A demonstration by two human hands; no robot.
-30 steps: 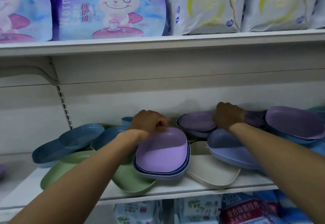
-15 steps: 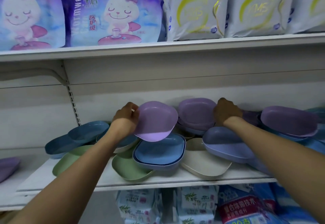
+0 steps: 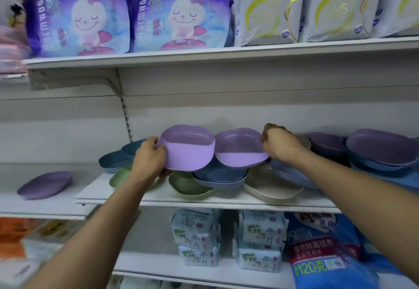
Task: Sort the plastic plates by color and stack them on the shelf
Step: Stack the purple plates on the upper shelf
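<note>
Raised since a moment ago, my outstretched left hand (image 3: pixel 149 160) grips the left purple plate (image 3: pixel 187 150) by its rim; my right hand (image 3: pixel 280 144) pinches the right purple plate (image 3: pixel 239 149), both above the shelf (image 3: pixel 147 195).

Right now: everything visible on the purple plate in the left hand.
The lilac plate is a rounded-square shallow dish, matte plastic by the look, plain. It is held in the air, tilted toward the camera, darker above, brighter below. The left hand grips its left rim. Its right edge overlaps the second lilac plate in the right hand; contact unclear. A blue plate lies below.
</note>
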